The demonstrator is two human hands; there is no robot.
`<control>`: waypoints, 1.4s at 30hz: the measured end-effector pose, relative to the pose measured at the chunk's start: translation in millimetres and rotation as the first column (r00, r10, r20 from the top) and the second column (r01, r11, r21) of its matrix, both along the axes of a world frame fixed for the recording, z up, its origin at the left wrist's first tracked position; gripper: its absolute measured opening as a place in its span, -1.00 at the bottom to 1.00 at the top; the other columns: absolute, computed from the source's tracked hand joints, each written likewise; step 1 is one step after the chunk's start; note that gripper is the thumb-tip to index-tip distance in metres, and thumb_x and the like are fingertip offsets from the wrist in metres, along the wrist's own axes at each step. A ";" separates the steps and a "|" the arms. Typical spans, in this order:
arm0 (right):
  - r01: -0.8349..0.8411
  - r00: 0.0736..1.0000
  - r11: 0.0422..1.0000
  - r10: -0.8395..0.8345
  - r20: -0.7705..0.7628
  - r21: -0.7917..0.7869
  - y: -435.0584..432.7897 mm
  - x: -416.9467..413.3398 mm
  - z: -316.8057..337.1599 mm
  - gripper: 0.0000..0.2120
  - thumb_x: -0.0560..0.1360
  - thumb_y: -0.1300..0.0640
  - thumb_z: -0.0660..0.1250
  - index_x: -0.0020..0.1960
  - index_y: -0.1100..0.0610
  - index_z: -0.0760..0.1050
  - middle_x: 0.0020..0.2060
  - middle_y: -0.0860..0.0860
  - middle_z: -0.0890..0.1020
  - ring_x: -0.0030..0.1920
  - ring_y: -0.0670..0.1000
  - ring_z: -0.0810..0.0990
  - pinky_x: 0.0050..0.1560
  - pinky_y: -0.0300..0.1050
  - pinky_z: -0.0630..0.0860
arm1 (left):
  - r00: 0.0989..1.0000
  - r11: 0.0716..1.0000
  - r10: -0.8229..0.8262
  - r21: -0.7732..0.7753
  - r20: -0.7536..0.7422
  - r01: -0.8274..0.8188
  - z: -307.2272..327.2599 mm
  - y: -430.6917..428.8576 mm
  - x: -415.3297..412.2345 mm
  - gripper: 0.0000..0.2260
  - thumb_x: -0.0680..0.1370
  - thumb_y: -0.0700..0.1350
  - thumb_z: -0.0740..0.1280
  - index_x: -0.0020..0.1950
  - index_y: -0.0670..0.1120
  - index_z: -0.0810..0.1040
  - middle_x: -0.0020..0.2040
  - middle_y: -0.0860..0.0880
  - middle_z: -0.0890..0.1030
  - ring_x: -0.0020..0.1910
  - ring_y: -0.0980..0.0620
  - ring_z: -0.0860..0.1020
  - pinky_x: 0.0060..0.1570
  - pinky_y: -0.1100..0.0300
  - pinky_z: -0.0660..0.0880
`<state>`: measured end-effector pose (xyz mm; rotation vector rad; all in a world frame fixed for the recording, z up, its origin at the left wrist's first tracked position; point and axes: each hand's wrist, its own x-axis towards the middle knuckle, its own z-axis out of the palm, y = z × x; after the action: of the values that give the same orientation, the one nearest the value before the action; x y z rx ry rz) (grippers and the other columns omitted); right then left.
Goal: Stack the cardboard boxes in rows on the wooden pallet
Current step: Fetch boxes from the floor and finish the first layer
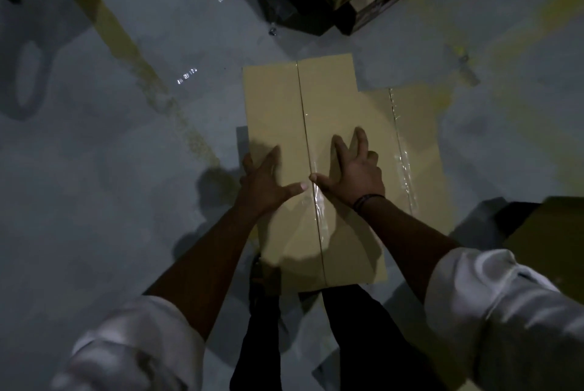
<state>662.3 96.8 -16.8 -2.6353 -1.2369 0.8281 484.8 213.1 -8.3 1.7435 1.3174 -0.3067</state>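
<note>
Left hand (pixel 268 183), right hand (pixel 352 174): fingers (pixel 361 141) splayed flat on cardboard box (pixel 275 106), taped seam (pixel 305 119) between thumbs; hook fingers under sides, lift level.

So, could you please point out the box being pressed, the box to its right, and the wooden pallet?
pressed box (pixel 273 106): head view, left top flap.
neighbouring box (pixel 422 138): head view, top face.
wooden pallet (pixel 363 1): head view, edge block.

Tan cardboard box (pixel 278 112) (clear-taped seam); grey floor (pixel 94 169), yellow stripe (pixel 126 46).
</note>
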 end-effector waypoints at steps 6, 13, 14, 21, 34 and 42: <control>0.144 0.982 0.986 -0.153 0.107 0.085 -32.5 -8.4 82.2 -0.08 0.35 -0.52 0.28 0.57 -0.15 0.10 0.61 0.08 -0.14 0.36 0.33 0.32 0.27 0.21 0.45 | 0.988 0.986 -0.156 0.064 0.014 0.155 91.1 -16.5 4.6 -0.02 0.34 0.38 0.52 0.63 0.30 0.06 0.64 -0.12 -0.14 0.56 -0.39 0.11 0.44 -0.24 0.32; 0.398 0.844 0.896 -0.442 0.302 0.198 -94.8 -20.5 208.5 -0.09 0.33 -0.60 0.17 0.54 -0.17 0.16 0.61 0.11 -0.05 0.36 0.30 0.32 0.30 0.19 0.34 | 0.937 0.944 -0.308 0.177 0.165 0.280 202.4 -70.9 15.9 -0.06 0.32 0.46 0.45 0.59 0.39 0.05 0.64 0.01 -0.11 0.58 -0.31 0.08 0.40 -0.20 0.35; 0.438 0.811 0.872 -0.488 0.324 0.218 -105.9 -21.6 226.3 -0.10 0.33 -0.60 0.16 0.54 -0.17 0.16 0.61 0.11 -0.04 0.36 0.30 0.32 0.31 0.20 0.33 | 0.924 0.934 -0.333 0.199 0.189 0.296 217.0 -80.5 20.6 -0.07 0.32 0.47 0.44 0.58 0.39 0.06 0.63 0.01 -0.09 0.58 -0.31 0.09 0.38 -0.19 0.36; 0.639 0.537 0.691 -0.715 0.448 0.336 -222.5 -10.7 338.2 -0.08 0.35 -0.58 0.15 0.55 -0.11 0.17 0.60 0.12 -0.01 0.38 0.32 0.34 0.36 0.26 0.31 | 0.743 0.795 -0.605 0.267 0.288 0.544 312.4 -166.3 76.9 -0.04 0.30 0.51 0.42 0.61 0.32 0.11 0.59 -0.03 -0.07 0.55 -0.30 0.12 0.39 -0.19 0.37; 0.829 0.133 0.373 -0.855 0.501 0.417 -479.5 13.8 431.5 -0.15 0.33 -0.57 0.22 0.43 -0.05 0.32 0.52 0.17 0.21 0.35 0.35 0.37 0.30 0.26 0.33 | 0.354 0.436 -0.896 0.382 0.267 0.815 404.5 -402.5 178.0 -0.03 0.36 0.51 0.38 0.64 0.24 0.04 0.58 -0.20 -0.03 0.52 -0.36 0.13 0.30 -0.19 0.41; 0.879 0.060 0.261 -0.891 0.451 0.399 -617.9 66.0 438.1 -0.16 0.32 -0.55 0.28 0.41 -0.05 0.37 0.47 0.14 0.27 0.35 0.31 0.38 0.30 0.22 0.36 | 0.228 0.309 -0.941 0.354 0.251 0.883 415.2 -538.3 252.6 -0.02 0.38 0.49 0.37 0.66 0.19 0.01 0.62 -0.22 -0.07 0.55 -0.42 0.08 0.39 -0.23 0.35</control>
<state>728.3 -521.1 421.4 -2.8808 0.6274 -0.3445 737.5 -325.2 406.9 2.3871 -0.2149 -0.4517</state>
